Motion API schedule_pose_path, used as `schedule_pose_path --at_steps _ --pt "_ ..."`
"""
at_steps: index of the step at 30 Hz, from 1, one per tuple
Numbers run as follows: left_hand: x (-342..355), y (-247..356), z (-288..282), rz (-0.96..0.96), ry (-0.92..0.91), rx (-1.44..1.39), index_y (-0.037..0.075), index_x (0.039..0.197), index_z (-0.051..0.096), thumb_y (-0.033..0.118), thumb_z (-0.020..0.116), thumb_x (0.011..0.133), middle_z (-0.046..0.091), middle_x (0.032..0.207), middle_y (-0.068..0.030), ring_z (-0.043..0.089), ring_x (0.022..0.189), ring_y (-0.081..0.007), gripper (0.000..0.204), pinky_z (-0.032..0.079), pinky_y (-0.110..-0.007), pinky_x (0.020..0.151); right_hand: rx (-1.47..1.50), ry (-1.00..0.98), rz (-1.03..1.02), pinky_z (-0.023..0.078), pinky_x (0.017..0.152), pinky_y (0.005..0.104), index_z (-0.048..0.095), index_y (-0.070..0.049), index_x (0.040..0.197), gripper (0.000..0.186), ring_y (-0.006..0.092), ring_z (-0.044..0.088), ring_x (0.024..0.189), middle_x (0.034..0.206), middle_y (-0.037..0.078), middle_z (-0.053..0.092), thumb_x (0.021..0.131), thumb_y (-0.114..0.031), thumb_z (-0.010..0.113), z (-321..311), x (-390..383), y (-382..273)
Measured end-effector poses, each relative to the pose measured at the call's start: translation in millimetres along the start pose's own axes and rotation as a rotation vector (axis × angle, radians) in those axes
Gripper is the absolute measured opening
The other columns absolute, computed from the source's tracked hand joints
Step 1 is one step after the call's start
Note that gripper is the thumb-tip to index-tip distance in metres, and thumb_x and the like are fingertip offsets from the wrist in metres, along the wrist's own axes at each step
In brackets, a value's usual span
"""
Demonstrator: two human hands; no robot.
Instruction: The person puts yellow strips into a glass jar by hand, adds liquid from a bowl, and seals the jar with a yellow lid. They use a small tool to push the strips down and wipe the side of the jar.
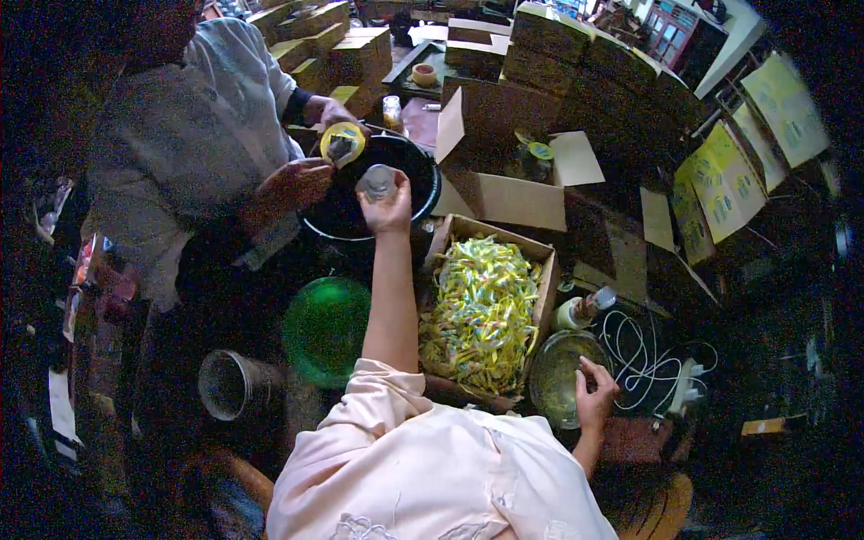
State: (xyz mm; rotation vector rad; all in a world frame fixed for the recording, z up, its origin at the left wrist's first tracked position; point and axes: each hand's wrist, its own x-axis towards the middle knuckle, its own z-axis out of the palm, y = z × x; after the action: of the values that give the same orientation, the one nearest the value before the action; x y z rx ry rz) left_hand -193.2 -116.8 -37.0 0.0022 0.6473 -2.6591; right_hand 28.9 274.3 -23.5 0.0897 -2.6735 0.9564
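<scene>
Currently, left fingers [402,192] around a clear cup [378,183], right fingers [590,366] apart, empty, blurred-print yellow packets [486,306] between.

The head view looks down and forward from close above the wearer's shirt [423,468] at lower centre (a wide fisheye), reaching out to stacked boxes [358,61] at upper left.

Counting one left hand [385,209], one right hand [596,396], plus two co-worker hands [301,184], so four total. Then one clear cup [378,183], one round yellow-rimmed thing [342,144], one big black tub [333,205], one green basin [319,319], one pale bucket [236,385], one clear bowl [551,382] and one tangle of white cord [625,360]. Can't count the yellow packets [481,310] in the one open box [545,292], way too many lol
</scene>
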Motion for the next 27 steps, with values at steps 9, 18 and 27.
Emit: schedule_pose_path --at_steps 9,18,27 --pt "12 23 -16 -0.076 0.143 -0.101 0.003 0.082 0.056 0.022 0.044 0.074 0.054 0.079 -0.0117 0.05 0.077 -0.0256 0.023 0.042 -0.038 0.072 0.012 0.0 -0.02 0.045 0.059 0.0252 0.06 -0.003 0.09 0.024 0.0182 0.058 0.068 0.079 0.01 0.06 0.067 0.004 0.058 1 2 2" --pt "-27 3 6 -0.237 -0.15 -0.153 -0.002 0.099 0.044 0.038 0.04 0.079 0.047 0.092 -0.0151 0.047 0.082 -0.0252 0.045 0.039 -0.037 0.07 0.046 0.013 0.03 0.046 0.068 0.028 0.061 -0.006 0.088 0.024 0.022 0.059 0.075 0.081 0.01 0.061 0.065 0.002 0.06 -5 5 -1" --pt "-35 -4 -2 -0.384 -0.277 -0.014 0.002 0.103 0.047 0.033 0.044 0.076 0.048 0.093 -0.0124 0.045 0.086 -0.0234 0.041 0.037 -0.038 0.073 0.055 0.029 0.032 0.045 0.068 0.0271 0.061 -0.007 0.089 0.025 0.0212 0.059 0.074 0.081 0.009 0.061 0.066 0.001 0.06 -9 -2 -7"
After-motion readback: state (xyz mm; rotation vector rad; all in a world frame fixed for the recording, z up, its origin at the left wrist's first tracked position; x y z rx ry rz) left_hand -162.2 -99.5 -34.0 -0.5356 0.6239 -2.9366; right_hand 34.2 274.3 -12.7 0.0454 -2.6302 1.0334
